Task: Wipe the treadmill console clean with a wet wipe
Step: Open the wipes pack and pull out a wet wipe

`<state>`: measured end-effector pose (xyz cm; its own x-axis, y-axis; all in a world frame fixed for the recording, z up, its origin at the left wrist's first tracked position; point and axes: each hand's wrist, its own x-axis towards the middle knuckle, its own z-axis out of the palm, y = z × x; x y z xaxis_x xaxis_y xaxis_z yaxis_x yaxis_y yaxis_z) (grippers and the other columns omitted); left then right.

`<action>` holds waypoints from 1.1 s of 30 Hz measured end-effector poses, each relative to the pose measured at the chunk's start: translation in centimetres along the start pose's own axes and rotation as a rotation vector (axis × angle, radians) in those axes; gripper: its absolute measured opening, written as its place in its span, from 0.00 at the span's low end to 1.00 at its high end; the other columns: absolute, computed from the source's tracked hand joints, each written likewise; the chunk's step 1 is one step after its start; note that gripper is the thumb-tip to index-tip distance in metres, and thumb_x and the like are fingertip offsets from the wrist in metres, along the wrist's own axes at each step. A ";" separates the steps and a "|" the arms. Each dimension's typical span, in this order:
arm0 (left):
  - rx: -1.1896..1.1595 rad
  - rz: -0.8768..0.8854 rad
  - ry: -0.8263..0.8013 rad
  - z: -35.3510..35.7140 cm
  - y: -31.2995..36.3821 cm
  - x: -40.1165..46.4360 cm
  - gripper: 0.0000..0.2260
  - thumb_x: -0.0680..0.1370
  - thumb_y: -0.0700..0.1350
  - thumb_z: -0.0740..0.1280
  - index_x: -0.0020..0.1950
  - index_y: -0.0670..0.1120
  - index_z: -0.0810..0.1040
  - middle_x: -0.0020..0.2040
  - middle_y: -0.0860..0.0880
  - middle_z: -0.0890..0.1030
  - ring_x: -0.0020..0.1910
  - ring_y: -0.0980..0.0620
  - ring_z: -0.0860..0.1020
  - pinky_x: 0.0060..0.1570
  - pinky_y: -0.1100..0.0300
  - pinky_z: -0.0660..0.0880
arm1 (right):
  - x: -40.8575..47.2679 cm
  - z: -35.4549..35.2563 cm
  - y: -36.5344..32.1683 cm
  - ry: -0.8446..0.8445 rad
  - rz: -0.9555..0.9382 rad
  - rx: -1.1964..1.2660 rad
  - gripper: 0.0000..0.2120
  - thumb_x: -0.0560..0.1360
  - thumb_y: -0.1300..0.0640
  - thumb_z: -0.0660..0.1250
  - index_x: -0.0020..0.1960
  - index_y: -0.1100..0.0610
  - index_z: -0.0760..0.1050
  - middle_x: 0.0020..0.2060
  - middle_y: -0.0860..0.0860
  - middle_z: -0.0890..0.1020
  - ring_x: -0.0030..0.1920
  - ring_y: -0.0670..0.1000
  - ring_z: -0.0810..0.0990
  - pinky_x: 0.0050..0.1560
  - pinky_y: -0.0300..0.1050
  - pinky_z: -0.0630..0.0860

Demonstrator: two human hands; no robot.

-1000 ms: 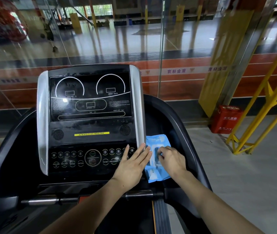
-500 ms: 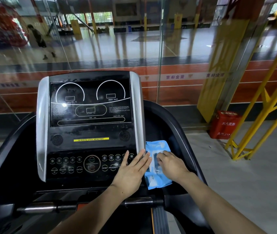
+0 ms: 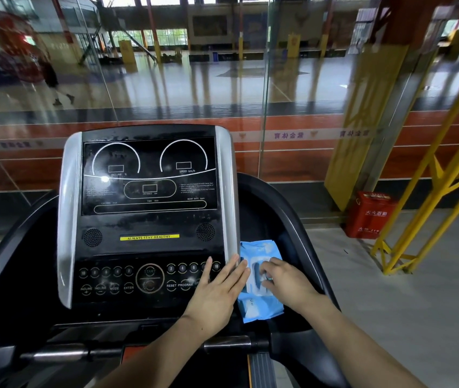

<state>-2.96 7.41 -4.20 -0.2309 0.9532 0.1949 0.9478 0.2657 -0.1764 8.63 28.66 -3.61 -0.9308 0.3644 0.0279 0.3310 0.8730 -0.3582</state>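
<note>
Fingers, my left hand (image 3: 217,292): straight and close together, lying flat across the lower right corner of the treadmill console (image 3: 147,219), tips over the right-hand buttons and the silver side trim (image 3: 229,197); they grip nothing.

Fingers, my right hand (image 3: 284,281): curled, tips bent down onto the white flap of the wet wipe pack (image 3: 259,309); whether they pinch a wipe or only the flap, I cannot tell.

Wet wipe pack: blue, lying in the black tray just right of the console, directly under my right fingertips and touching the edge of my left hand.

Console display: dark panel above my left fingers, two arc gauges, smudged and dusty.

Yellow label (image 3: 150,237): "ALWAYS STAY HEALTHY", between the display and the button rows, above my left fingers.

Start button (image 3: 150,277): round, left of my left fingertips.

Handlebar (image 3: 227,343): metal, below my left wrist.

Red box (image 3: 371,215): on the floor, well beyond my right hand, beside a yellow frame (image 3: 430,197).

Glass wall: behind the console.
</note>
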 end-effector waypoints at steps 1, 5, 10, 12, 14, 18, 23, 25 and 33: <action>0.001 -0.002 -0.005 -0.2 0.1 0.0 0.40 0.77 0.39 0.64 0.85 0.47 0.46 0.86 0.49 0.45 0.82 0.48 0.33 0.77 0.31 0.42 | 0.0 0.0 -0.1 0.008 -0.005 -0.024 0.06 0.81 0.54 0.68 0.58 0.51 0.78 0.54 0.46 0.77 0.50 0.49 0.79 0.51 0.45 0.77; 0.010 0.004 -0.025 -0.4 0.3 0.1 0.40 0.79 0.39 0.61 0.84 0.47 0.41 0.85 0.49 0.41 0.81 0.49 0.29 0.77 0.32 0.37 | 0.3 0.6 0.4 0.032 -0.030 -0.079 0.06 0.84 0.56 0.64 0.53 0.54 0.79 0.51 0.46 0.75 0.43 0.46 0.73 0.48 0.40 0.72; 0.029 -0.005 0.017 0.3 0.1 0.0 0.42 0.74 0.39 0.68 0.84 0.46 0.52 0.85 0.48 0.51 0.84 0.46 0.39 0.77 0.31 0.45 | 0.1 1.0 0.2 -0.032 -0.040 -0.101 0.15 0.76 0.71 0.60 0.47 0.50 0.66 0.49 0.45 0.68 0.48 0.48 0.69 0.52 0.43 0.74; 0.030 -0.005 0.017 0.1 0.2 0.1 0.42 0.74 0.39 0.68 0.84 0.46 0.51 0.85 0.48 0.51 0.84 0.46 0.39 0.76 0.31 0.45 | -0.1 1.0 0.1 -0.031 -0.040 -0.091 0.17 0.74 0.73 0.59 0.48 0.50 0.65 0.49 0.46 0.68 0.49 0.47 0.68 0.55 0.44 0.75; 0.031 -0.010 0.016 0.0 0.2 0.1 0.42 0.74 0.39 0.68 0.84 0.46 0.51 0.85 0.48 0.51 0.84 0.46 0.39 0.77 0.30 0.46 | 0.0 1.1 0.4 -0.036 -0.058 -0.096 0.16 0.76 0.72 0.60 0.50 0.51 0.67 0.49 0.46 0.68 0.50 0.48 0.70 0.58 0.44 0.75; 0.023 -0.008 0.001 -0.1 0.2 0.0 0.41 0.75 0.40 0.66 0.85 0.46 0.50 0.86 0.48 0.50 0.83 0.46 0.37 0.77 0.30 0.47 | -0.1 0.2 0.7 -0.045 -0.099 -0.081 0.08 0.84 0.57 0.64 0.62 0.54 0.75 0.57 0.47 0.73 0.56 0.48 0.76 0.59 0.43 0.74; 0.033 -0.015 -0.013 -0.2 0.4 0.0 0.41 0.75 0.41 0.66 0.84 0.46 0.48 0.86 0.47 0.49 0.83 0.46 0.35 0.76 0.31 0.43 | 0.4 0.9 0.9 -0.021 -0.080 -0.113 0.07 0.82 0.61 0.64 0.56 0.53 0.79 0.54 0.47 0.74 0.52 0.47 0.75 0.58 0.45 0.78; 0.021 -0.012 -0.013 -0.3 0.4 0.0 0.41 0.76 0.40 0.65 0.84 0.46 0.48 0.86 0.48 0.49 0.83 0.47 0.34 0.76 0.32 0.42 | 0.5 1.5 1.2 -0.020 -0.090 -0.137 0.08 0.80 0.64 0.64 0.53 0.52 0.76 0.50 0.44 0.70 0.53 0.46 0.73 0.57 0.46 0.79; -0.006 -0.023 0.008 -0.8 0.8 0.0 0.40 0.76 0.39 0.65 0.85 0.46 0.48 0.86 0.48 0.49 0.82 0.48 0.33 0.78 0.33 0.45 | -1.0 -0.9 -0.5 0.064 0.060 0.031 0.04 0.85 0.58 0.58 0.54 0.52 0.71 0.48 0.47 0.78 0.42 0.52 0.77 0.46 0.51 0.76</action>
<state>-2.04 7.45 -3.57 -0.2508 0.9457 0.2070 0.9436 0.2865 -0.1658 9.59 28.18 -2.62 -0.8975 0.4363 0.0647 0.3798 0.8391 -0.3895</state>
